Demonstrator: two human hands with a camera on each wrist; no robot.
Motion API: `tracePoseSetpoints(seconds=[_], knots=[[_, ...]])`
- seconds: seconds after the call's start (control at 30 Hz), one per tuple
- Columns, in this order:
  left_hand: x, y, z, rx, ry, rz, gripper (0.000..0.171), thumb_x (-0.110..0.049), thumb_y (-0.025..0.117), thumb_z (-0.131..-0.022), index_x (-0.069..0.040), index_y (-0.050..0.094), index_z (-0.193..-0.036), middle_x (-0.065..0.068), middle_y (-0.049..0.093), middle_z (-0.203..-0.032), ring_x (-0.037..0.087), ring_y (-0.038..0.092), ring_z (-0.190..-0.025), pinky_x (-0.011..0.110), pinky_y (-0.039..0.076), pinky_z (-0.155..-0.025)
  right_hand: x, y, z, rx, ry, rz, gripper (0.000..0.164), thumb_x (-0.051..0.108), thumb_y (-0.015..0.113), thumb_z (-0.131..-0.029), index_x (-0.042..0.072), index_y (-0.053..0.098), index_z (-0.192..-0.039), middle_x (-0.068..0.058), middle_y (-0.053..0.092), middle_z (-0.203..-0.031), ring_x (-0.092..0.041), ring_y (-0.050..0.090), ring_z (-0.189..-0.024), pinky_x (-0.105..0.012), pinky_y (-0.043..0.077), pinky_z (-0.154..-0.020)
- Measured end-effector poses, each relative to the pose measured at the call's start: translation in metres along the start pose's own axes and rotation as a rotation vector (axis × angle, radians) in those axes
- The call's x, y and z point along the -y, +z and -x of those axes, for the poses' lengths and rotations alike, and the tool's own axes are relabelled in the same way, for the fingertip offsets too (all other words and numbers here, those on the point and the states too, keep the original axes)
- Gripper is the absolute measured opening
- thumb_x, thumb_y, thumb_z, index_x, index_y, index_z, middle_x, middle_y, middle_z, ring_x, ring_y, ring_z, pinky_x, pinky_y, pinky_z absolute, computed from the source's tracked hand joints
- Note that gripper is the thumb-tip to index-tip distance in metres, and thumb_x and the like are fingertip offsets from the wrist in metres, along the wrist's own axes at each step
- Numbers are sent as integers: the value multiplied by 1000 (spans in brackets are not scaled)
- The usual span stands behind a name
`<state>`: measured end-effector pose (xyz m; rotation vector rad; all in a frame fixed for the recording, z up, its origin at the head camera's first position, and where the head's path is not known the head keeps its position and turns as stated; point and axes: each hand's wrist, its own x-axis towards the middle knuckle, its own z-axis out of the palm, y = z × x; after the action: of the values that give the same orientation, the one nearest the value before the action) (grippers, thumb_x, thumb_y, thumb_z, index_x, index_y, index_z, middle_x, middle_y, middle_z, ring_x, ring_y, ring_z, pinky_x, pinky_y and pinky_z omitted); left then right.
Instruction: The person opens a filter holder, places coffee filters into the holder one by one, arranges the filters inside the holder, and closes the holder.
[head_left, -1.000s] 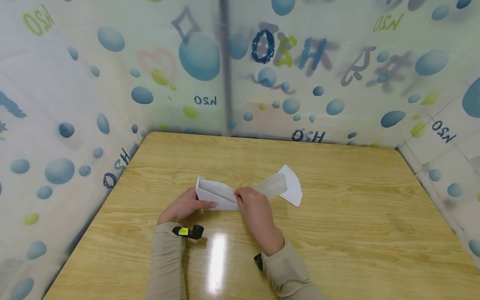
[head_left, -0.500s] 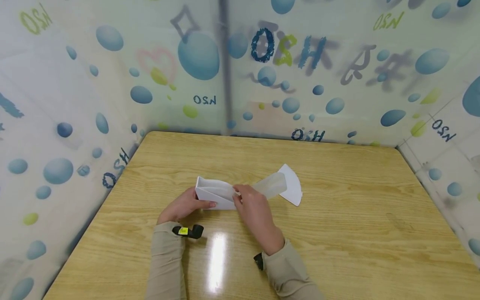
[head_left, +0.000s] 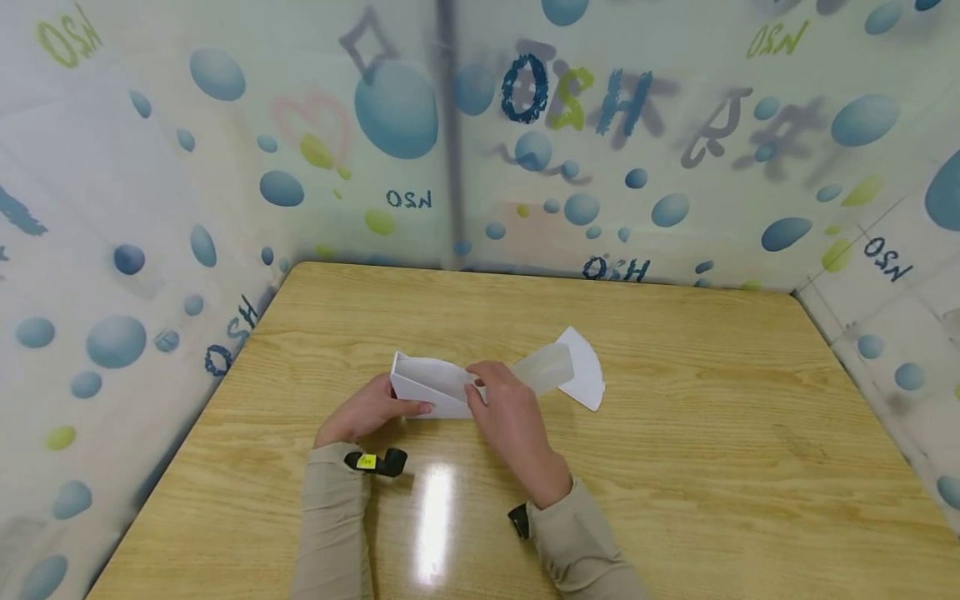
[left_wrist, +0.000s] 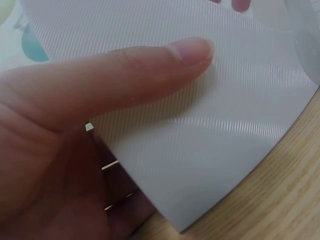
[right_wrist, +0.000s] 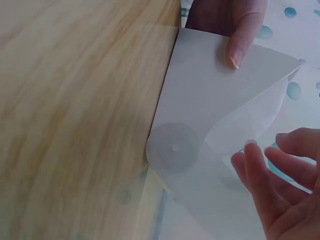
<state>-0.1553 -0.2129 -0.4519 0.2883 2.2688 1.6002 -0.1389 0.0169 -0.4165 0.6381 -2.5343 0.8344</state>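
Note:
A white ribbed plastic wedge-shaped holder (head_left: 438, 408) with an open top stands near the middle of the table. My left hand (head_left: 363, 412) grips its left end, thumb (left_wrist: 150, 70) flat on the front panel and fingers behind it. A translucent strip (head_left: 546, 371) runs from its right end to a white fan-shaped end piece (head_left: 587, 375). In the right wrist view, a round disc (right_wrist: 175, 147) with a small dot joins panel and strip. My right hand (head_left: 513, 421) is at the opening's right end, its fingers (right_wrist: 262, 177) parted and bent; whether a fingertip touches the inner edge, I cannot tell.
The wooden table (head_left: 712, 433) extends all round the holder, with a bright glare in front. Patterned sheets (head_left: 337, 167) enclose its back and sides. A black wrist camera (head_left: 378, 463) sits on the left sleeve, another (head_left: 518, 521) on the right.
My right hand's fingers have loosened and parted from a pinch at the opening's edge, and the hand has risen slightly. My left hand keeps its grip, and the holder is nearly still.

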Motion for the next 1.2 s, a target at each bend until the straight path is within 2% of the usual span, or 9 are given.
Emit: tracePoseSetpoints(seconds=[0.17, 0.33, 0.5, 0.67, 0.93, 1.2], knots=[[0, 0, 0, -6, -3, -7, 52, -31, 76, -75, -16, 54, -119, 5, 60, -113, 22, 56, -103, 36, 44, -84, -2, -8, -3, -88, -21, -45, 13, 15, 62, -88, 11, 67, -100, 0, 65, -96, -10, 64, -78, -22, 49, -58], [0, 0, 0, -1, 4, -10, 51, -31, 76, -75, -17, 54, -119, 5, 60, -114, 21, 56, -103, 37, 44, -84, -6, -22, -8, -228, -63, -119, 12, 13, 59, -89, 11, 68, -95, 1, 66, -84, -8, 61, -70, -18, 45, -53], [-1, -1, 1, 0, 4, -14, 51, -31, 76, -75, -18, 54, -119, 4, 60, -115, 21, 56, -104, 37, 43, -85, -19, -34, -10, -364, -85, -163, 13, 10, 57, -89, 7, 69, -95, -1, 63, -72, -8, 50, -57, -21, 40, -50], [0, 0, 1, -4, -7, -5, 52, -31, 76, -75, -18, 54, -120, 4, 60, -116, 21, 55, -104, 36, 43, -85, -33, -44, -10, -431, -22, -170, 16, 12, 55, -90, 8, 69, -95, -1, 57, -63, -8, 41, -51, -25, 36, -48], [1, -1, 1, -1, 0, -14, 51, -32, 76, -75, -18, 54, -120, 3, 60, -114, 21, 55, -103, 36, 43, -84, -42, -53, -9, -501, 55, -172, 14, 9, 57, -88, 8, 69, -94, 4, 38, -52, -7, 29, -46, -23, 26, -45], [2, -1, 1, 3, 6, -18, 51, -33, 75, -76, -19, 54, -120, 3, 60, -115, 21, 55, -103, 36, 43, -83, -64, -63, -9, -560, 155, -178, 14, 9, 55, -89, 7, 69, -93, 0, 41, -53, -8, 31, -47, -22, 25, -46]])
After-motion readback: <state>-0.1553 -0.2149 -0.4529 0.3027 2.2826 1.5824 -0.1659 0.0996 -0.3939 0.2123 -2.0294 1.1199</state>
